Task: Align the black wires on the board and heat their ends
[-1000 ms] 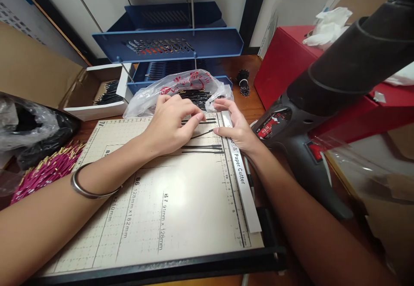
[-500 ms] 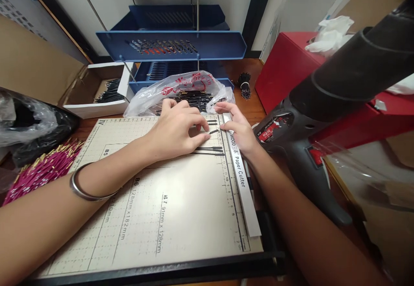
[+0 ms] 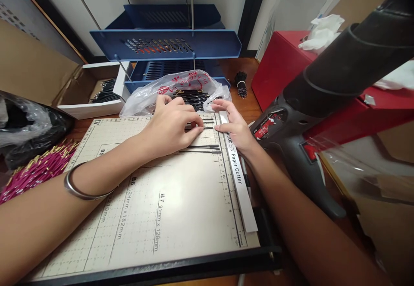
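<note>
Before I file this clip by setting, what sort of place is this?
Probably a small workshop or craft workbench: black cords lie on a paper cutter, a heap of gold-tipped magenta cords sits to the left, and a blue tiered tray rack stands behind.

The left forearm (image 3: 106,169) reaches from the near left toward the far middle, and the left hand (image 3: 176,124) hovers palm down — knuckles arched, thumb and forefinger tips pinched together at its right side. The right forearm (image 3: 291,195) slants in from the near right, with the right hand (image 3: 237,128) turned leftward — thumb stretched toward the left fingertips, the other fingers lightly bent on the far side, a gap between them and the thumb.
</note>
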Demonstrator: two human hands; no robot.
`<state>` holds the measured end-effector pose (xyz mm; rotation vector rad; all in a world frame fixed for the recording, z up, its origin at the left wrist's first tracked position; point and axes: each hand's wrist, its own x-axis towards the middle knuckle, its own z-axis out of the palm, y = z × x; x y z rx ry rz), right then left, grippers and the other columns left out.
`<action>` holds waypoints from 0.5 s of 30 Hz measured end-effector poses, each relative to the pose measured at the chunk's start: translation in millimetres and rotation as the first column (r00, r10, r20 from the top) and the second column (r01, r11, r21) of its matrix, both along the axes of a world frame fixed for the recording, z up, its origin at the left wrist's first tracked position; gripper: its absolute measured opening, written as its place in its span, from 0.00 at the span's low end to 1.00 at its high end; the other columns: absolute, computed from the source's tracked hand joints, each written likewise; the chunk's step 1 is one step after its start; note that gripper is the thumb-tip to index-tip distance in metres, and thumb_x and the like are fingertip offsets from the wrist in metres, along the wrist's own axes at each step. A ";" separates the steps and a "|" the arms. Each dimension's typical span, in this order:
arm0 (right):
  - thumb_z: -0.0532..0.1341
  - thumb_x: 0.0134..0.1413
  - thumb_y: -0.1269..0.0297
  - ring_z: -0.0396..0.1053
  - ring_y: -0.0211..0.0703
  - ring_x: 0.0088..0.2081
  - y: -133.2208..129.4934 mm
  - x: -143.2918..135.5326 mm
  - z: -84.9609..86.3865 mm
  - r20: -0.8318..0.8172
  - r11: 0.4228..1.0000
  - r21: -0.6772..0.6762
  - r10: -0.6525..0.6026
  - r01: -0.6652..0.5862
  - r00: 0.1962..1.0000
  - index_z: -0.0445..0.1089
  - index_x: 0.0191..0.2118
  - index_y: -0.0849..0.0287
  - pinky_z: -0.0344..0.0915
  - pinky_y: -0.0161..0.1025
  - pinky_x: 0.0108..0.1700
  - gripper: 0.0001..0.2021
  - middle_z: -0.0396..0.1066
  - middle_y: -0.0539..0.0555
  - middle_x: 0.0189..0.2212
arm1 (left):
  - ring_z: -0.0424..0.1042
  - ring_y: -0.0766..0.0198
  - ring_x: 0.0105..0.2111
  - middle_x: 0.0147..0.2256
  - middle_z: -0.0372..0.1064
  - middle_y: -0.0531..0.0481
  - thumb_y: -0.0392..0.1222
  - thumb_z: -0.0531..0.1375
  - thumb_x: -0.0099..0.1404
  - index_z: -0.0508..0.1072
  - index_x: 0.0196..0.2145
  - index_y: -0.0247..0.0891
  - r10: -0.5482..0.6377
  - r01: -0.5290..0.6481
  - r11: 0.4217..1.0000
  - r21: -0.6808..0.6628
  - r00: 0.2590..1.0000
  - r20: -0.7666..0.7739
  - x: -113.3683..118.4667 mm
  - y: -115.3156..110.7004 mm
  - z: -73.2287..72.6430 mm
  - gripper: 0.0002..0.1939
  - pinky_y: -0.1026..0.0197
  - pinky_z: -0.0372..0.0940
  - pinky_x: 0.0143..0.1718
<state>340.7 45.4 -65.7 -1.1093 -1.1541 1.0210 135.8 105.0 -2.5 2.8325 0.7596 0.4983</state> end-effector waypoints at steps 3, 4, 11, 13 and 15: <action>0.66 0.35 0.66 0.61 0.56 0.68 0.2 0.6 -1.0 -0.006 1.000 -0.007 0.005 -0.005 1.000 0.65 0.54 0.50 0.51 0.59 0.77 0.33 0.69 0.56 0.58 | 0.69 0.51 0.40 0.32 0.80 0.47 0.48 0.59 0.71 0.83 0.34 0.43 0.002 -0.002 1.000 0.001 1.000 0.010 0.3 0.4 -0.7 0.13 0.40 0.53 0.53; 0.66 0.35 0.65 0.61 0.56 0.68 0.2 0.6 -1.2 -0.004 1.000 -0.007 0.004 -0.004 1.000 0.65 0.55 0.50 0.52 0.59 0.77 0.34 0.69 0.56 0.58 | 0.69 0.51 0.40 0.32 0.80 0.47 0.48 0.59 0.71 0.83 0.34 0.43 0.001 -0.001 1.000 0.003 1.000 0.012 0.3 0.6 -1.0 0.14 0.39 0.53 0.53; 0.66 0.36 0.65 0.59 0.57 0.70 -0.8 0.6 0.3 0.033 1.000 0.015 0.018 -0.019 0.999 0.64 0.55 0.49 0.51 0.60 0.77 0.33 0.68 0.55 0.61 | 0.70 0.52 0.40 0.33 0.81 0.47 0.48 0.59 0.72 0.83 0.34 0.44 -0.019 0.019 1.000 0.000 1.000 0.024 -0.3 1.5 -1.7 0.14 0.40 0.54 0.55; 0.66 0.36 0.65 0.60 0.57 0.69 -1.3 0.2 1.0 0.034 1.000 0.026 0.009 -0.010 0.999 0.64 0.55 0.49 0.51 0.60 0.77 0.33 0.68 0.56 0.60 | 0.70 0.51 0.41 0.33 0.80 0.47 0.48 0.59 0.72 0.83 0.35 0.44 -0.021 0.021 1.000 -0.004 1.000 0.020 0.3 1.4 -1.7 0.14 0.40 0.54 0.54; 0.65 0.36 0.66 0.60 0.57 0.69 -1.7 -0.2 1.3 0.039 0.999 0.039 0.002 -0.003 0.999 0.64 0.55 0.50 0.50 0.59 0.78 0.33 0.68 0.56 0.60 | 0.70 0.51 0.41 0.34 0.80 0.47 0.48 0.60 0.72 0.83 0.35 0.45 -0.022 0.023 1.000 -0.007 1.000 0.017 0.9 1.2 -1.8 0.13 0.41 0.55 0.54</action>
